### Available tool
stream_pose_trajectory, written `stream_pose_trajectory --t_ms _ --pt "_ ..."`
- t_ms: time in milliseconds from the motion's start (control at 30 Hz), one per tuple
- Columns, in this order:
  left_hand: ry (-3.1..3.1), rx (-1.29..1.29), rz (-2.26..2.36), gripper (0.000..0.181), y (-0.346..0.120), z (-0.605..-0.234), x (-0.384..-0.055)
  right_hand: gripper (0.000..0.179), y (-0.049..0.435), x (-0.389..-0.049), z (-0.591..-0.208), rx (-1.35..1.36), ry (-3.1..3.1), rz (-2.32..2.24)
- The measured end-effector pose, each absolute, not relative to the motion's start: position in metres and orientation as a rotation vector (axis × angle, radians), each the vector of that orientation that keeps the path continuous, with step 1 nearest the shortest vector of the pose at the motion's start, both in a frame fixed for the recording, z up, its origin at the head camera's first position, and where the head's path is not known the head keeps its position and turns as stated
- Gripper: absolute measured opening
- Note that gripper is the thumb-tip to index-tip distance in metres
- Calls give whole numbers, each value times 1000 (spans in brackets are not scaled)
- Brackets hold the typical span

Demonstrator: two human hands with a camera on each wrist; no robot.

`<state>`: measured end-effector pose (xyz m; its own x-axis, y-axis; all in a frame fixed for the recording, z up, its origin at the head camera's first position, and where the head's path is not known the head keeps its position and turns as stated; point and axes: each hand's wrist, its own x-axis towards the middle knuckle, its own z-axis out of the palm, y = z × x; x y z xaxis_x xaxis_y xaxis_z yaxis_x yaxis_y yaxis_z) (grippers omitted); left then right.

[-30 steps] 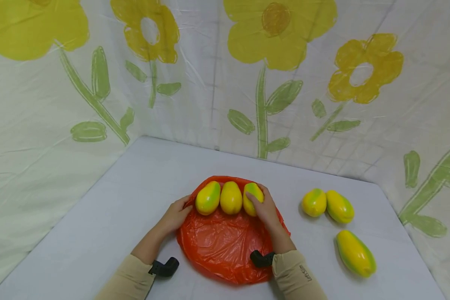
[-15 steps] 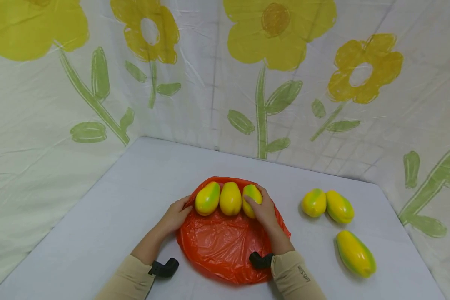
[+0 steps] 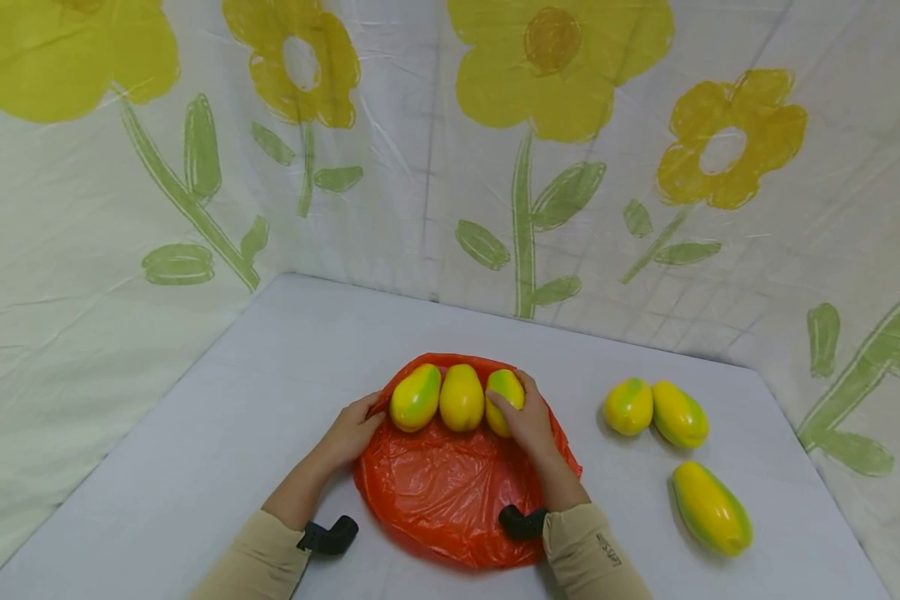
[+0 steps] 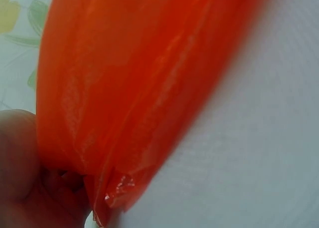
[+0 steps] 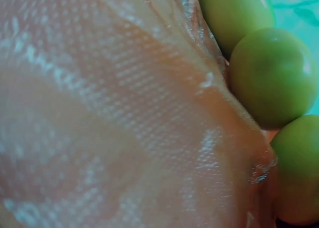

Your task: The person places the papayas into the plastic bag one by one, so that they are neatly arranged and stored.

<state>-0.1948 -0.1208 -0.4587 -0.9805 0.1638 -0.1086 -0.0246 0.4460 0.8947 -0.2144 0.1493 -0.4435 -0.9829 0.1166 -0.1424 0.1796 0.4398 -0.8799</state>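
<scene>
A round, wrinkled red plastic bag (image 3: 450,492) lies spread in the middle of the table. Three yellow papayas with green patches sit side by side along its far rim: a left papaya (image 3: 416,398), a middle papaya (image 3: 462,398) and a right papaya (image 3: 505,392). My left hand (image 3: 354,431) grips the bag's left edge, fingers tucked behind the plastic (image 4: 119,78). With thumb in front, my right hand (image 3: 528,417) holds the right papaya; its fingers are mostly hidden behind. Bag film fills most of the right wrist view, beside the middle papaya (image 5: 271,78).
To the right, two more papayas touch each other, one rounder papaya (image 3: 629,407) and one longer papaya (image 3: 680,414). Nearer the front right lies another papaya (image 3: 712,508). The white table (image 3: 217,467) meets a flower-printed curtain (image 3: 390,208) at its far edge.
My right hand and the right papaya have shifted very slightly left. The left hand and the bag look nearly unchanged.
</scene>
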Motion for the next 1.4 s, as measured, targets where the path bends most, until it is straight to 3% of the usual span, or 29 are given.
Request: stream_pose_trajectory --t_ms 533,1033,1400 --pt "2510 139 1572 43 -121 -460 -195 65 168 -215 -412 217 2668 -1690" --pt "2516 144 1566 43 -122 -461 -195 70 210 -207 -399 242 2697 -1700" --pt "2517 121 1556 43 -122 -461 -196 76 262 -207 -394 476 2808 -1660"
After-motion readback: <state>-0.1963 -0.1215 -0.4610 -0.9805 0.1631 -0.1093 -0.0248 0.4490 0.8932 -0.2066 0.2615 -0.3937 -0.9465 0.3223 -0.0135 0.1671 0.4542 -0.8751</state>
